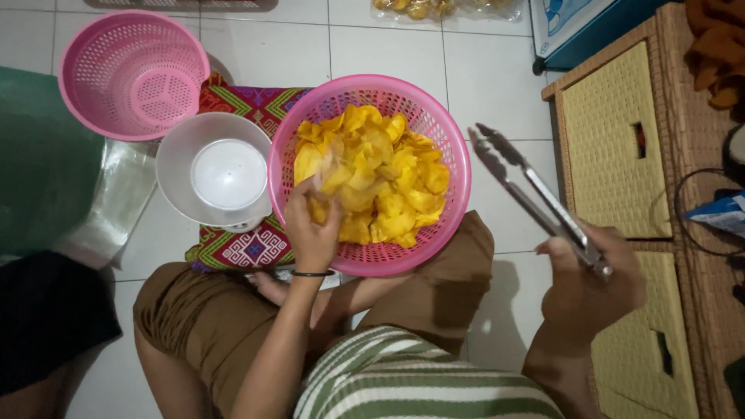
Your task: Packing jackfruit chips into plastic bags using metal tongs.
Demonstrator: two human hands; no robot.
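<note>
Basically, person sits cross-legged on the tiled floor (403,54), seen from above. Left hand (312,225) is down in the pink basket (450,147), fingers closed on a few yellow chips (380,178) at the near-left edge of the pile. So the left grip is clenched on chips. Right hand (590,287) is off to the right, outside the basket and well apart from it, wrapped around the hinge end of metal tongs (528,190). Tong arms are nearly together, tips point up-left toward the basket rim but don't touch it, nothing between them.

Basket rests partly on the lap, partly on a patterned cloth (240,248). White bowl (216,172) sits just left of it, touching or nearly so; looks empty. Second pink basket (132,74), empty, farther up-left. Clear plastic bag (116,202) lies left of the bowl. Wicker drawers (621,147) at right.

Risks, as I judge them: chips look thin and brittle, a tight squeeze would crack them. Basket is half on the knee, so a leg shift or a pull on the rim could tip it and spill onto the floor. Loose handful may drop pieces between basket and bowl. Tongs held one-handed out to the side could swing into the drawers or knock the rim.
</note>
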